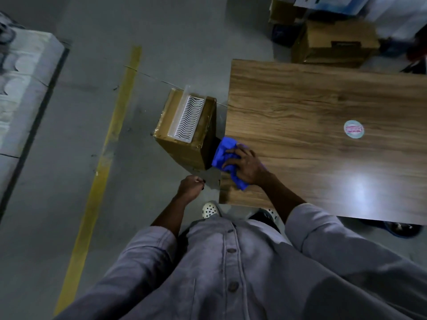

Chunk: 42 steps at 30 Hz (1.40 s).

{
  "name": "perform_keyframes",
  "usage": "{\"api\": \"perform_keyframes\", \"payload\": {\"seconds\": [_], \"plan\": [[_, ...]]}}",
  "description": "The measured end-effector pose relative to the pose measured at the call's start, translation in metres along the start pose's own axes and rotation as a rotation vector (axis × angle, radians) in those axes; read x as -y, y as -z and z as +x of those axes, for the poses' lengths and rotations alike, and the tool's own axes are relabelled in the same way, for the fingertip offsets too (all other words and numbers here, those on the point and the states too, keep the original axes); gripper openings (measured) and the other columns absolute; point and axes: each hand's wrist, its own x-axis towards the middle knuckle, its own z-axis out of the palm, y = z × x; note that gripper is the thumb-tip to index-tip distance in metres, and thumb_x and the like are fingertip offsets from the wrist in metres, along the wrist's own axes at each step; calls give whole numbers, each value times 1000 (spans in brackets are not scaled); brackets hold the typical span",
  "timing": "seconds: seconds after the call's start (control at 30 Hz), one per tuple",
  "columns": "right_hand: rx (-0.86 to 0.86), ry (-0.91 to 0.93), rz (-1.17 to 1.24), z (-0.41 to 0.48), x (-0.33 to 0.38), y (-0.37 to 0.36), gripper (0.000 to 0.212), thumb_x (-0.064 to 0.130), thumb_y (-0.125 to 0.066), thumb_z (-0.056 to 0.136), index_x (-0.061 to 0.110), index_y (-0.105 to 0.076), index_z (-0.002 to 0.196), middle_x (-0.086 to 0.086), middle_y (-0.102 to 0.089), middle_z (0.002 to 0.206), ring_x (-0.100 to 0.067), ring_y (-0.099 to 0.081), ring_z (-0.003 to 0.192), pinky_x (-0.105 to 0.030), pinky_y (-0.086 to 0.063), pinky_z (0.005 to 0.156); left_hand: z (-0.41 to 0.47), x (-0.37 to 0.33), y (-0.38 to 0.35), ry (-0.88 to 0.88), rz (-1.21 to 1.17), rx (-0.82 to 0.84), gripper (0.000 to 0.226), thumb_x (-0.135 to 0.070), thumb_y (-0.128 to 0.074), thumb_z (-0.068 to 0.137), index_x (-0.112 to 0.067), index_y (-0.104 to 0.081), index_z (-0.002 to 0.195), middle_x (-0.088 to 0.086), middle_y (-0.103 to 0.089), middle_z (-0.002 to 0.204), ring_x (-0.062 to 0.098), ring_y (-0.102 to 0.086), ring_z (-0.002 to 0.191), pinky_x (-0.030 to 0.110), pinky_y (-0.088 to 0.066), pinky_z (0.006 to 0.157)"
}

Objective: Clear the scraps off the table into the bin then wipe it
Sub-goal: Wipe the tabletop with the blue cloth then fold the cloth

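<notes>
- My right hand point(245, 162) is palm down on the blue cloth point(223, 153), fingers bent over the bunched fabric and gripping it, pressing it to the wooden table point(300, 100).
- My left hand point(190, 187) hangs off the table over the floor with its fingers curled in; I cannot tell if anything is in it.
- The cloth sits at the table's left edge near the near corner, and part of it overhangs the edge.
- No scraps are visible on the tabletop, so I judge this is the wiping stage.
- Risk: the overhanging cloth slips off the edge if I push further left.
- Risk: it could catch the cardboard box point(182, 148), likely the bin, just beside that edge, and nudge it.
- Risk: the white ridged tray point(188, 116) lies on top of the box and may slide if the box is bumped.
- Risk: the round sticker point(354, 129) on the tabletop could snag or peel under the cloth.
- Glare at the near right hides any residue there, so I could miss a patch.
- Room: there is wide bare wood to the right and the far side.
- The left side is tight against the box, and more cartons point(335, 47) sit beyond the far edge.
</notes>
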Motion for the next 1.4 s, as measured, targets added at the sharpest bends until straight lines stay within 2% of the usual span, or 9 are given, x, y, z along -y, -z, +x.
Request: {"api": "perform_keyframes", "payload": {"seconds": [0.1, 0.2, 0.4, 0.63, 0.83, 1.0, 1.13, 1.23, 1.4], "plan": [[213, 263, -172, -16, 21, -31, 47, 43, -44, 85, 34, -76, 118, -7, -58, 150, -47, -46, 143, -78, -38, 100, -7, -11, 7, -49, 33, -104, 16, -20, -63, 90, -19, -74, 100, 6, -75, 108, 28, -68, 101, 34, -55, 88], [344, 403, -217, -32, 39, -58, 44, 49, -44, 97, 39, -66, 135, -4, -45, 160, -37, -26, 156, -76, -13, 116, -8, -17, 14, -58, 34, -211, 22, -15, -58, 91, -21, -73, 106, 4, -73, 115, 29, -66, 107, 31, -50, 87], [248, 118, -186, 15, 2, -20, 67, 51, -17, 96, 32, -57, 147, 2, -27, 170, -37, -11, 159, -53, 11, 123, -11, -18, 13, -138, 43, -195, 26, -11, -59, 91, -17, -74, 112, 5, -74, 117, 25, -67, 110, 26, -47, 89], [158, -198, -14, 41, 12, -13, 77, 49, -15, 81, 27, -64, 136, 5, -18, 173, -36, -1, 160, -59, 5, 124, -15, -12, 10, -185, 24, -167, 21, -13, -63, 92, -16, -77, 107, 6, -76, 112, 24, -68, 105, 30, -51, 90], [39, 108, -4, -33, 46, -69, 47, 41, -45, 82, 24, -75, 114, -1, -62, 145, -43, -42, 146, -52, -19, 118, -6, -15, 17, -141, -15, -179, 20, -15, -61, 93, -17, -75, 106, 5, -74, 114, 24, -67, 106, 29, -50, 90], [24, 79, -6, -10, 16, -57, 48, 42, -40, 86, 32, -68, 124, 1, -51, 157, -42, -37, 149, -64, -27, 117, 0, -28, 11, -149, -10, -150, 19, -16, -62, 93, -19, -76, 106, 3, -75, 113, 21, -67, 105, 25, -47, 87], [55, -159, 66, 47, -10, -23, 72, 52, -18, 87, 31, -64, 139, 7, -25, 171, -36, -9, 160, -61, -8, 124, 4, -31, 1, -151, -64, -90, 16, -15, -67, 91, -23, -76, 101, 5, -77, 106, 24, -71, 99, 39, -57, 92], [63, -246, 83, 75, -25, -3, 86, 60, -8, 82, 30, -61, 142, 5, -21, 172, -40, -8, 159, -58, -11, 124, 11, -31, -2, -165, -57, -43, 21, -15, -67, 89, -19, -77, 106, 11, -77, 106, 32, -71, 100, 44, -58, 90], [-5, -241, 112, 43, -2, -27, 68, 53, -22, 90, 25, -63, 136, 2, -21, 172, -45, -11, 157, -67, -14, 123, 14, -30, -2, -177, -159, -83, 16, -20, -67, 84, -24, -77, 96, 6, -77, 99, 27, -72, 93, 44, -59, 89]]}}
